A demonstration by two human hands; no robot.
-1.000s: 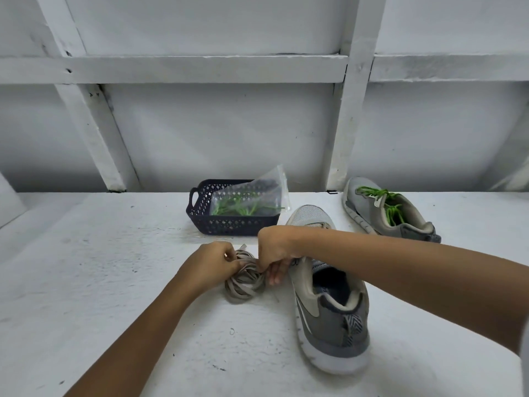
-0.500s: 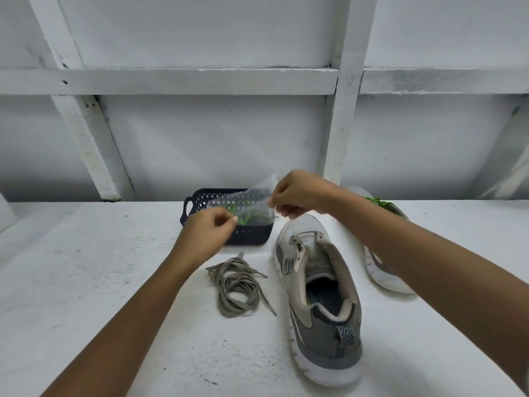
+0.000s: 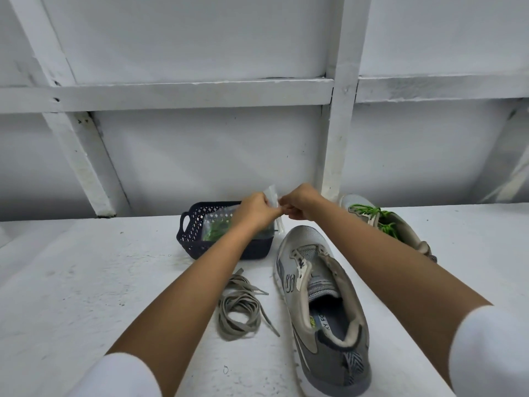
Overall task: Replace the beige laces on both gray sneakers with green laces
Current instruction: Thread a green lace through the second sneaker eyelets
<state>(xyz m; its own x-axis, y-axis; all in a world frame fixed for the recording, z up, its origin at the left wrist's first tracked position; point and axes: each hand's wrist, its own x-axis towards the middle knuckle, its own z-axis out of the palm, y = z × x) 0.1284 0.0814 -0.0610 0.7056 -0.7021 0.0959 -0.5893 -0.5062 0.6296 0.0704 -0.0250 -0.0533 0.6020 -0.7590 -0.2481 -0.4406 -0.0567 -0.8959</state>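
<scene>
Green is showing through a thin clear plastic bag [image 3: 219, 223] — the spare green laces [image 3: 213, 233] are lying bundled inside it, and the bag is sitting in a dark navy perforated plastic basket [image 3: 192, 239] at the back of the white painted table [image 3: 86, 282]. The left hand [image 3: 256, 209] and the right hand [image 3: 297, 203] are meeting at the bag's upper edge, each with fingers curled and pinching the film, knuckles almost touching. By my reading they are working the mouth open to reach the laces.

The near gray sneaker [image 3: 320, 305] is lying bare of any lace, toe pointing toward the basket, with the removed beige laces [image 3: 239, 306] coiled in a loose heap just beside it on its left. The far gray sneaker [image 3: 400, 233] is sitting near the wall, already wearing a fitted green lace [image 3: 369, 210], so roughly half the job is looking done.

The film is likely behaving as light, slippery and crinkly, so pinching close to the opening, one hand per side, is giving the best purchase. A hard pull is risking lifting the whole bag or dragging the basket. The laces are looking soft, limp and nearly weightless, prone to tangling — taking one by its stiff tip rather than mid-bundle should be drawing it out cleanly.
</scene>
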